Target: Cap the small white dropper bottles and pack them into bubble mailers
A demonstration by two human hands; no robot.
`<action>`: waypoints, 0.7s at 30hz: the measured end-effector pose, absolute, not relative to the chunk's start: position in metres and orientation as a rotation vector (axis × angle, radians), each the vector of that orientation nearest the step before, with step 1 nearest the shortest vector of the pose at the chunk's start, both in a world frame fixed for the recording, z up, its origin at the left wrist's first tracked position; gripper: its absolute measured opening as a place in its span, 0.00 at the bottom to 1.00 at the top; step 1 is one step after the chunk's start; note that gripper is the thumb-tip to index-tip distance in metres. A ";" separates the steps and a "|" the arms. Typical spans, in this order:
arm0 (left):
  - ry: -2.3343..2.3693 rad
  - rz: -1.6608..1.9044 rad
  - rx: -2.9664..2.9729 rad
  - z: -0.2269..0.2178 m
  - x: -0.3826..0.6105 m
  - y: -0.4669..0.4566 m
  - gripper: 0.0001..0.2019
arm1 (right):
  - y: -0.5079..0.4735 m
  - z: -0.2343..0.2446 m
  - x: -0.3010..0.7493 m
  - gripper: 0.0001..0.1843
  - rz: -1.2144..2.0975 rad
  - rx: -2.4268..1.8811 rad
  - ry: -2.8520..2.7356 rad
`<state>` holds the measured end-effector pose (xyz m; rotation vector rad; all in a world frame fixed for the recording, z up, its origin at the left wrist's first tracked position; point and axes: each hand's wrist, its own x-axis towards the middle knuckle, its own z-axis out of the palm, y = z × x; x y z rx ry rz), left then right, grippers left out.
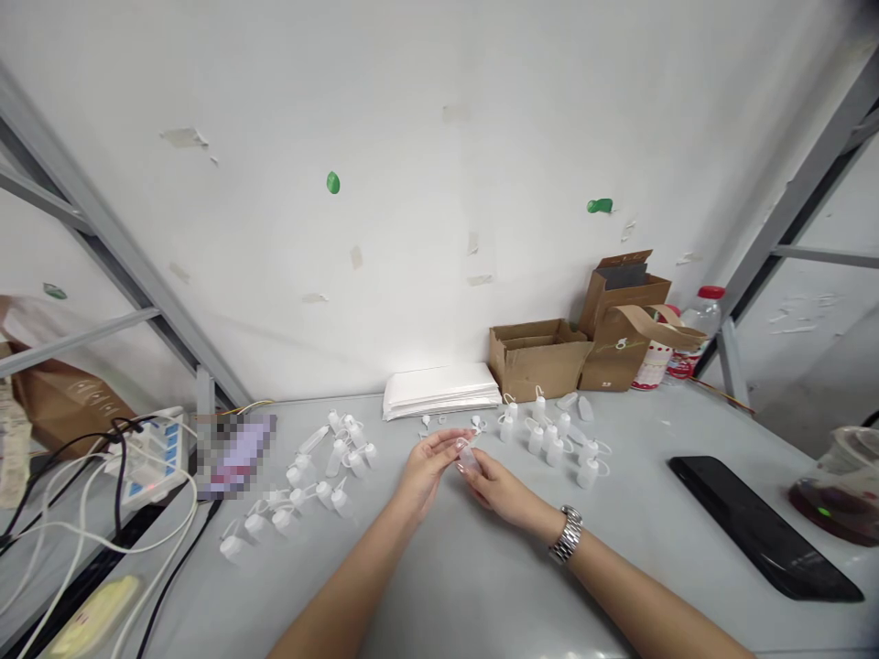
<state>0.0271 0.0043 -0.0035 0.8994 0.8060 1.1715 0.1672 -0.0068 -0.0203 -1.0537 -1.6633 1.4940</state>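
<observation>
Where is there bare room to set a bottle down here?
Bare tabletop lies between the left forearm and right forearm, and in a strip between the right bottle group and the black tablet. Crowded: both bottle groups, the left one reaching toward the power strip.

Squeeze bottles point(555, 451) milky white; workbench point(453, 586) pale grey; cardboard box point(537, 359) brown; bottle cap point(711, 293) red.

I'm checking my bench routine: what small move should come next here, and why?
Probably pick up the small white cap with the left hand: the right hand seems to grip a clear bottle whose top looks bare, while capped bottles lie nearby.
</observation>
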 end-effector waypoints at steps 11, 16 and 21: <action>0.715 1.172 0.821 -0.012 0.027 0.007 0.11 | -0.008 -0.018 0.170 0.11 0.975 -1.222 -1.724; 0.748 1.244 0.793 -0.010 0.033 0.003 0.10 | -0.012 -0.022 0.170 0.10 0.511 -1.279 -1.839; 0.722 1.166 0.763 -0.008 0.031 0.003 0.09 | -0.011 -0.016 0.167 0.14 1.053 -1.179 -1.665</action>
